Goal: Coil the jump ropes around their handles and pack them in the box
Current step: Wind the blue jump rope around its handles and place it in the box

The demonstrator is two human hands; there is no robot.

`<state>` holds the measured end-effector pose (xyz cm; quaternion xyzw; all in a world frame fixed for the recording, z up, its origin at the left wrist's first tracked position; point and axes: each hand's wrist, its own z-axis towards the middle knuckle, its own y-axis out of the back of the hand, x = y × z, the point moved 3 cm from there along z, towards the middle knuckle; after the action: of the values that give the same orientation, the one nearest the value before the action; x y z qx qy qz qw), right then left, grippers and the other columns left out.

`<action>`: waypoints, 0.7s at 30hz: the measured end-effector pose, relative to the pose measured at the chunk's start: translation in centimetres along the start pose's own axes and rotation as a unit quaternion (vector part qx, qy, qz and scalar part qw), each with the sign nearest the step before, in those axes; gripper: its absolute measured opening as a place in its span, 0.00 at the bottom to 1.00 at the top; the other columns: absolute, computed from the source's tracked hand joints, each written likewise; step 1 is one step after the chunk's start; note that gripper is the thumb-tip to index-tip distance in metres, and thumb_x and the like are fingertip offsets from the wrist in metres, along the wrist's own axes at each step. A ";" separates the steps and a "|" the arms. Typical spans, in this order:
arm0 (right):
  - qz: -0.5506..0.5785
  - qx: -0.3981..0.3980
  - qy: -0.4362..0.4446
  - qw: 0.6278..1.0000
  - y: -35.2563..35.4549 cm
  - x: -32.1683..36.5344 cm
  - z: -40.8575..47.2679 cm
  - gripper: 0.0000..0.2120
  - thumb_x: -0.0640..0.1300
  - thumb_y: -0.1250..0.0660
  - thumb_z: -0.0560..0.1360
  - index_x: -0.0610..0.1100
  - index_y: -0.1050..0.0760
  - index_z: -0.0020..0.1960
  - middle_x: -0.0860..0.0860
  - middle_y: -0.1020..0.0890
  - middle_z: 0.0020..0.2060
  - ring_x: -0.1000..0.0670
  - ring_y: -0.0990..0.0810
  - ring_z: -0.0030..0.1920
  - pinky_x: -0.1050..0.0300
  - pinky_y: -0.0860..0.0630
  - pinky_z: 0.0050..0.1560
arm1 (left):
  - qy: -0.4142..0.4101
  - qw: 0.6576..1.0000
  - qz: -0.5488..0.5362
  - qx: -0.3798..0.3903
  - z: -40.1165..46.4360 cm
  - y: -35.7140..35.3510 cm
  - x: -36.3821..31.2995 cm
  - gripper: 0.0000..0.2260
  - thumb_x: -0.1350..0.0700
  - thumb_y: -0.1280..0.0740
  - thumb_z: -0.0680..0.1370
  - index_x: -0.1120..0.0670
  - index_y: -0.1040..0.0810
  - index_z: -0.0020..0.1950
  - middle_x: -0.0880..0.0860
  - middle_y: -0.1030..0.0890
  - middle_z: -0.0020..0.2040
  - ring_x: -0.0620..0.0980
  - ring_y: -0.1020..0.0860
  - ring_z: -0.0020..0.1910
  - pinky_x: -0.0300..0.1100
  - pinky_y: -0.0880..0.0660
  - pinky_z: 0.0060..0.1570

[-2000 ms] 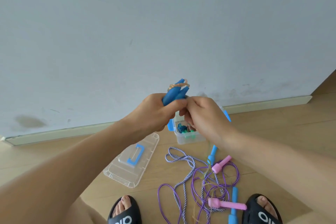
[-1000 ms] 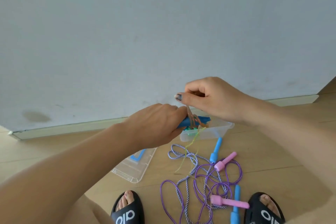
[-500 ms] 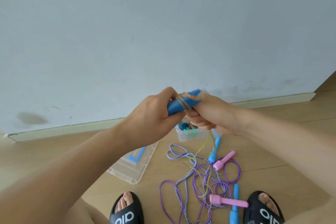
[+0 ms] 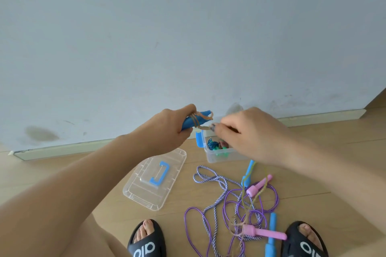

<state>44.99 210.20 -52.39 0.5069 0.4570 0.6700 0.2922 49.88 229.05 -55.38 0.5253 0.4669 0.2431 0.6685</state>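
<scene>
two black slippers (image 4: 147, 244) with toes in them sit nearest of all, well in front of the clear box (image 4: 219, 155). between the slippers and the box lies a messy heap of ropes on the wood floor (image 4: 344, 162). a thin purple rope (image 4: 229, 210) loops round and round, and a blue and white striped rope (image 4: 211, 177) curls on the side of the heap closest to the box. two pink handles (image 4: 264, 232) lie in the heap, and blue handles (image 4: 270, 236) lie there too, one of them just in front of the box. a thin tan rope (image 4: 253, 198) hangs down over the heap.

the clear lid (image 4: 155, 179) with a blue clip lies flat on the floor, just to the left of the box and a bit nearer.

the box is open. inside it are a bunch of blue-green rope and some green bits, but they are too small to tell well.

the left hand (image 4: 167, 131) is up in the air just left of the box. its fingers are curled tight round a pair of blue handles (image 4: 195, 120), with a few turns of tan rope wound on them. the right hand (image 4: 248, 131) is over the box, hiding part of it. its fingers are bent and its fingertips (image 4: 215, 127) pinch the tan rope close to the held handles.

behind the box stands a pale blue wall (image 4: 188, 37) with some dark marks.
</scene>
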 end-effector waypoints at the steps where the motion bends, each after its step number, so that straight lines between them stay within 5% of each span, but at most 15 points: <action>1: -0.005 -0.016 0.015 1.000 0.7 0.1 0.0 0.24 0.55 0.41 0.81 0.40 0.36 0.32 0.48 0.33 0.22 0.50 0.39 0.25 0.56 0.44 0.27 | -0.014 0.999 0.026 0.016 0.0 -0.1 -0.1 0.08 0.56 0.38 0.78 0.43 0.35 0.48 0.50 0.28 0.29 0.51 0.29 0.27 0.41 0.33 0.27; 8: 0.075 -0.059 0.085 0.992 2.3 0.5 1.1 0.26 0.56 0.37 0.79 0.44 0.41 0.29 0.52 0.41 0.23 0.52 0.42 0.27 0.57 0.45 0.28 | -0.130 0.983 0.113 0.058 -0.7 -0.4 -2.3 0.05 0.51 0.39 0.80 0.45 0.33 0.56 0.47 0.27 0.37 0.52 0.27 0.35 0.44 0.32 0.35; 12: 0.117 -0.037 0.101 0.987 2.1 0.9 2.0 0.26 0.56 0.36 0.79 0.44 0.37 0.28 0.53 0.39 0.22 0.53 0.41 0.26 0.60 0.44 0.27 | -0.183 0.976 0.118 0.025 -1.1 -0.2 -3.8 0.09 0.53 0.38 0.80 0.43 0.38 0.47 0.46 0.30 0.36 0.53 0.32 0.33 0.43 0.38 0.35; 17: 0.214 0.021 0.048 0.975 0.9 0.1 3.0 0.26 0.54 0.37 0.80 0.42 0.38 0.30 0.51 0.40 0.26 0.54 0.42 0.27 0.63 0.44 0.28 | -0.243 0.967 0.076 -0.019 -1.6 -0.1 -4.4 0.07 0.52 0.38 0.76 0.45 0.36 0.50 0.46 0.29 0.33 0.52 0.34 0.29 0.44 0.34 0.30; 21: 0.374 0.066 0.002 0.925 -0.4 -0.2 3.1 0.26 0.53 0.39 0.82 0.36 0.37 0.33 0.41 0.39 0.27 0.46 0.39 0.28 0.54 0.42 0.29 | -0.233 0.970 -0.030 -0.069 -1.9 0.1 -4.5 0.04 0.56 0.34 0.77 0.53 0.29 0.47 0.40 0.37 0.29 0.49 0.37 0.29 0.33 0.39 0.28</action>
<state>48.01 211.14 -52.58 0.6579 0.2783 0.6996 -0.0145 46.23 226.29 -53.59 0.5060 0.2962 0.1251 0.8004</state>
